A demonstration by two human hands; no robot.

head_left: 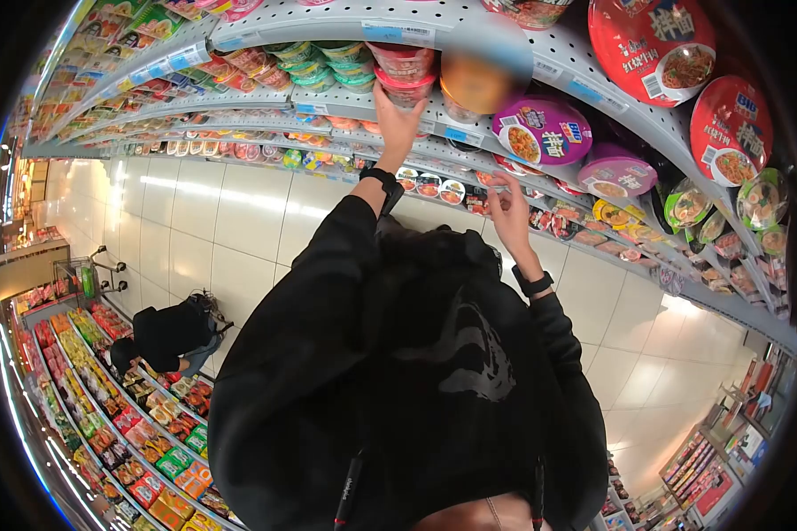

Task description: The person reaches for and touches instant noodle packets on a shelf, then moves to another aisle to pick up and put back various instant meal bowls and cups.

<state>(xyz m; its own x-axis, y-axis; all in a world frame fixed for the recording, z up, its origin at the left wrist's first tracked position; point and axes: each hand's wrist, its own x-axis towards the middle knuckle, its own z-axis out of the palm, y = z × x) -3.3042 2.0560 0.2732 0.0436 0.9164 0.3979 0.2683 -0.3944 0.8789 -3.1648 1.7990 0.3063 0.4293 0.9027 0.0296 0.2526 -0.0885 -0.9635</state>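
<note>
On the upper shelf, my left hand (398,119) is raised to a stack of two red instant noodle cups (404,75). Its fingers and thumb curve around the lower cup, which sits at the shelf's front edge. Green noodle cups (332,64) stand stacked just to the left. A blurred orange-brown noodle cup (476,81) is to the right. My right hand (509,217) hangs in front of the lower shelves with loosely bent fingers apart and nothing in them. A purple noodle bowl (542,130) is above it. Both wrists wear black bands.
Perforated white shelves (558,53) curve across the top, with large red noodle bowls (653,44) at the right. Tiled floor (239,199) lies behind me. At the left, a person in black (173,336) bends at another snack shelf (133,425), near a shopping cart (88,276).
</note>
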